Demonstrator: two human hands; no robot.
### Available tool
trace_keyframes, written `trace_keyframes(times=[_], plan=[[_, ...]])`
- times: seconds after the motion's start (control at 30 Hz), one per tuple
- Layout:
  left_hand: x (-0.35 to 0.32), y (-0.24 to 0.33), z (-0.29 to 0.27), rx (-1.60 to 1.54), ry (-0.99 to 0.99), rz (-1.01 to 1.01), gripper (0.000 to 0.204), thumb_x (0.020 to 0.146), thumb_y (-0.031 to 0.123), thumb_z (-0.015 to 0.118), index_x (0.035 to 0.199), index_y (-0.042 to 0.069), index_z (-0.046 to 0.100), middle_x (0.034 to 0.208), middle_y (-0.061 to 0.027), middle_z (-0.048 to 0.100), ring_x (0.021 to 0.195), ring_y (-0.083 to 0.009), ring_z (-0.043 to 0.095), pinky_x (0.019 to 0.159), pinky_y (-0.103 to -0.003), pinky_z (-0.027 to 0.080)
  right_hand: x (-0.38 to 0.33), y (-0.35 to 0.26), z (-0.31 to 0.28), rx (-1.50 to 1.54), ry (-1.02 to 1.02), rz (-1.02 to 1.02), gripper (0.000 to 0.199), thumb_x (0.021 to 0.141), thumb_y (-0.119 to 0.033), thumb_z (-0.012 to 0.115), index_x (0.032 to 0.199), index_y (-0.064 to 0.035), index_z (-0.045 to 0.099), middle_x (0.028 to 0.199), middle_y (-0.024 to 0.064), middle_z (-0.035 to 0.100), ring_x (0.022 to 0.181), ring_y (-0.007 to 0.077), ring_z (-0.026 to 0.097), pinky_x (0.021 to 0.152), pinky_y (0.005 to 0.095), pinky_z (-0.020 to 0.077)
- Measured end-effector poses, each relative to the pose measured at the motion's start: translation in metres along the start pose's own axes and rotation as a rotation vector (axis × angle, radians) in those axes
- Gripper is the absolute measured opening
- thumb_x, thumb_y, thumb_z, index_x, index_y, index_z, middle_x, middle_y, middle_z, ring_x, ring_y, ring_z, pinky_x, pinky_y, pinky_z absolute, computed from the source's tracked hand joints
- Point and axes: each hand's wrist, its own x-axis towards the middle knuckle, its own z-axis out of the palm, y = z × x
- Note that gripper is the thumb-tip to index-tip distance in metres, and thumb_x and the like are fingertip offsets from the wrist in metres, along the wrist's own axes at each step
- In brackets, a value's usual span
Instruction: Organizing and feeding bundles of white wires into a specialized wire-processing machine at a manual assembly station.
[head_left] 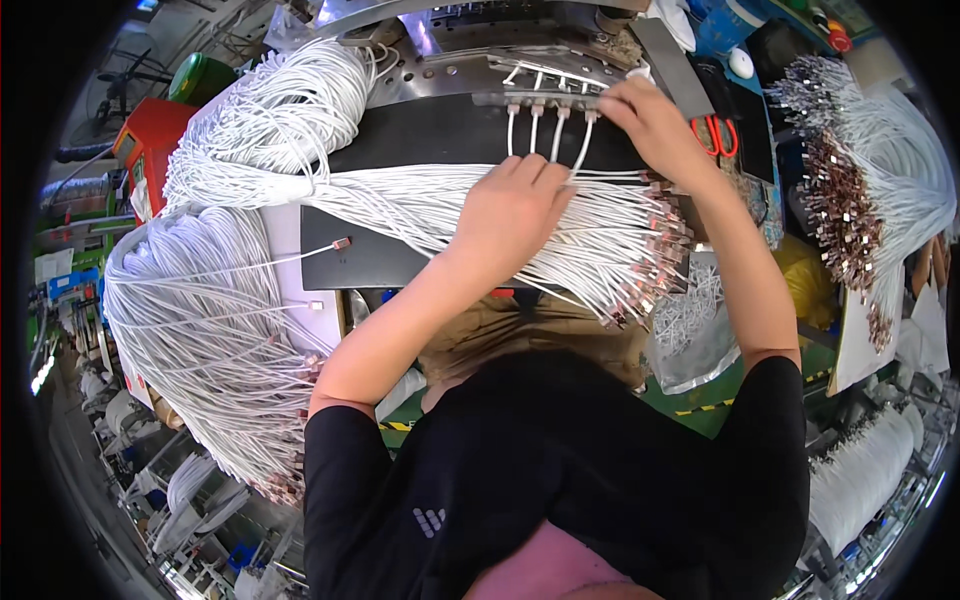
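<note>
Honestly, the trick with this kind of step is keeping each white cable [556,138] straight on its way into the metal fixture [540,98], so the plug seats square instead of cocked. The right hand [655,122] sits at the far right end of that fixture, fingers pressed together and apparently pinching the last cable end there, though the fingertips themselves are hidden, so I can't tell exactly how it's held. The left hand [510,210] lies just below and to the left of it, fingers resting close together on the loose bundle of cables [600,250] spread over the dark surface [400,140], one thin cable running up from under them. I'd pin the bundle down with that hand and feed one at a time. The seated cables run lengthwise from the fixture down toward the person, plug ends pointing away. The bundle's long axis runs left-right, its metal-tipped ends to the right, below the right hand.
</note>
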Motion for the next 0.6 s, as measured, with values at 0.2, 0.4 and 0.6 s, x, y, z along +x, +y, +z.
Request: trace_keyframes(times=[0.2, 0.4, 0.6], plan=[[0.023, -0.040, -0.012, 0.207, -0.007, -0.185, 0.021, 0.086, 0.028, 0.070, 0.077, 0.009, 0.067, 0.074, -0.0074, 0.064, 0.070, -0.0255, 0.065, 0.062, -0.038, 0.054, 0.109, -0.007, 0.025, -0.004, 0.424, -0.007, 0.034, 0.095, -0.031, 0.058, 0.109, -0.0002, 0.067, 0.101, 0.0184, 0.068, 0.098, 0.0335, 0.063, 0.087, 0.0422, 0.0492], [0.104, -0.093, 0.004, 0.229, 0.034, -0.185, 0.030, 0.085, 0.033, 0.071, 0.079, 0.004, 0.067, 0.083, -0.0130, 0.069, 0.079, -0.0324, 0.068, 0.068, -0.044, 0.054, 0.210, 0.071, 0.048, -0.124, 0.096, 0.194, 0.034, 0.096, -0.031, 0.058, 0.110, -0.0010, 0.067, 0.103, 0.0178, 0.067, 0.100, 0.0310, 0.062, 0.089, 0.0412, 0.0486], [0.132, -0.100, -0.002, 0.087, -0.013, -0.374, 0.031, 0.081, 0.035, 0.066, 0.080, 0.005, 0.074, 0.080, -0.0209, 0.070, 0.078, -0.0353, 0.070, 0.075, -0.046, 0.055, 0.199, 0.134, 0.065, -0.336, 0.278, -0.027, 0.036, 0.097, -0.031, 0.057, 0.112, 0.0010, 0.064, 0.107, 0.0222, 0.066, 0.104, 0.0327, 0.062, 0.093, 0.0416, 0.0471]])
